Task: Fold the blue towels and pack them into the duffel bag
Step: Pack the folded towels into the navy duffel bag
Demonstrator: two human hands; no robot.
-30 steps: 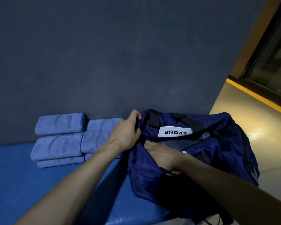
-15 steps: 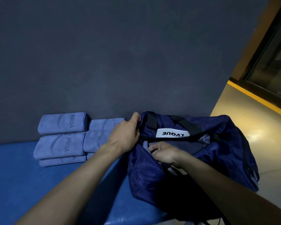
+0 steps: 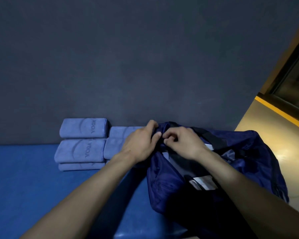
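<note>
Fingers of left hand (image 3: 141,142) and right hand (image 3: 183,144) pinch the duffel bag (image 3: 240,169) fabric at its 11 o'clock end, likely the zipper; folded blue towels (image 3: 81,144) stacked at 9 o'clock beside the bag, folding looks done, none visibly packed yet

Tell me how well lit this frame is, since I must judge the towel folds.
Head view: dim overall; folded towels readable, embossed lettering faint; duffel bag interior lost in shadow below the right hand; warm glare on the floor at right; wide-angle bending at edges.
</note>
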